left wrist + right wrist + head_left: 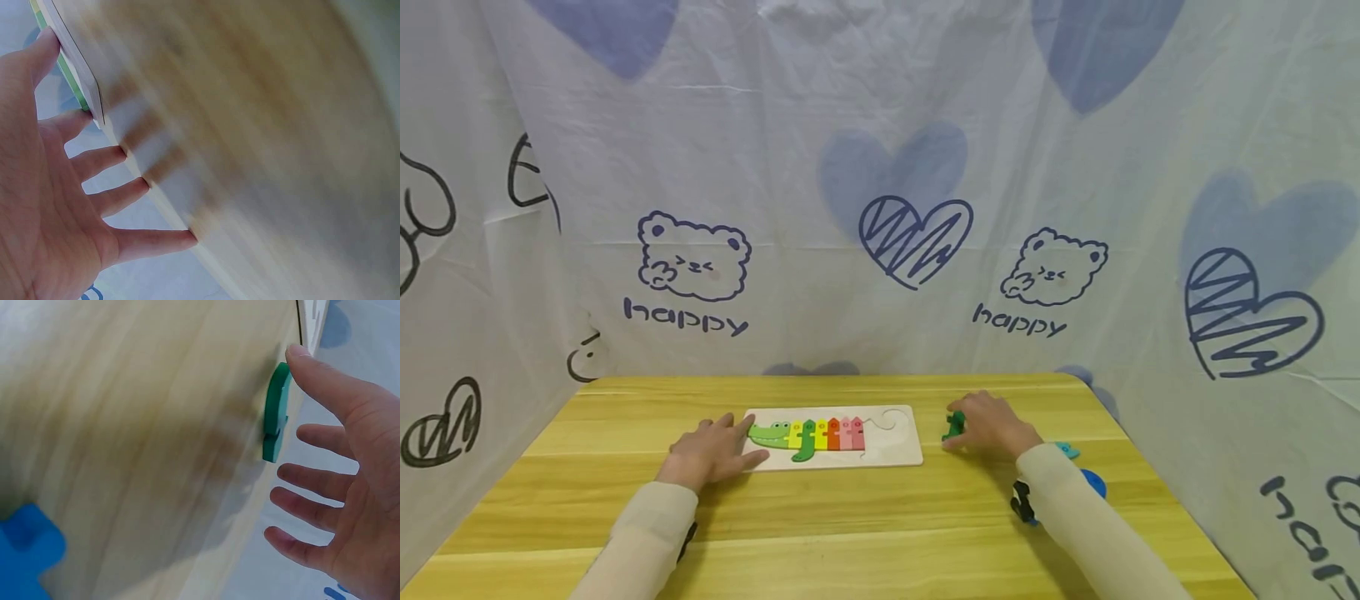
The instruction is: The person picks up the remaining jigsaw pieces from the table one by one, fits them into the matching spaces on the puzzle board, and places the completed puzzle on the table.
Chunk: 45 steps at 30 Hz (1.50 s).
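Observation:
A pale wooden puzzle board (895,446) lies on the table, with a crocodile of colored pieces (822,435) filling its left and middle. At the board's left end rests my left hand (707,450), fingers spread; its thumb and index fingertip touch the edge, and the other fingertips meet the tabletop in the left wrist view. Right of the board, my right hand (992,423) reaches over a dark green puzzle piece (275,415). The right thumb tip is at one end of that piece, while the other fingers stay extended and apart from it.
A teal piece (1066,450) and a round blue piece (1094,482) lie beside the right forearm, partly covered by the sleeve. The yellow wooden table (850,533) ends at a printed white curtain (805,317) behind and at the sides.

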### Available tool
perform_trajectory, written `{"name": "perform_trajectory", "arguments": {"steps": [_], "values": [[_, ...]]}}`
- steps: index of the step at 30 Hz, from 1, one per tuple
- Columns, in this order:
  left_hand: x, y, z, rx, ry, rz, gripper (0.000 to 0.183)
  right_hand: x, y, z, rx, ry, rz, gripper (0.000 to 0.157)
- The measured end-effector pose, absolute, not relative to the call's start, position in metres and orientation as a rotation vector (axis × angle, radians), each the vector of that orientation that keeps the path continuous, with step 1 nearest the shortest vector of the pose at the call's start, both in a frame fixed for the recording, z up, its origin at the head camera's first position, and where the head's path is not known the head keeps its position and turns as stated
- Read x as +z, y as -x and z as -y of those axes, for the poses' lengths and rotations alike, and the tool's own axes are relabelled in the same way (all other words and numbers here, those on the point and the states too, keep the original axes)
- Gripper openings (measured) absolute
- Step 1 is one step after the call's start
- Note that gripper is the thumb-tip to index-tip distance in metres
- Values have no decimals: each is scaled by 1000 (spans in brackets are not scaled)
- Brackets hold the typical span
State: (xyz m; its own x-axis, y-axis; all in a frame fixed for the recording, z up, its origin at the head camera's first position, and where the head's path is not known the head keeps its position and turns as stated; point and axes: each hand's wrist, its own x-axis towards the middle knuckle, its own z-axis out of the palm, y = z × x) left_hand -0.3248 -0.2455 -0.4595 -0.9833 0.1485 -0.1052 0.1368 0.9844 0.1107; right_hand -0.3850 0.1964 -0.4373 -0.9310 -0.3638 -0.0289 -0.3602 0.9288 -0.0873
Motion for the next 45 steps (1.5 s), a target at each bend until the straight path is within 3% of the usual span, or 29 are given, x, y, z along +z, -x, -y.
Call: {"name": "perform_trajectory", "arguments": {"steps": [19,32,45], "values": [[-462,327,246,144,-218,-3029,89,-445,387,-203,-266,642,-3012,59],[-462,326,246,140,-221,-3028,89,-444,389,-199,-271,728,-3059,69],[-460,324,245,143,-227,-3027,88,-435,386,-186,-291,829,-3053,68]]}}
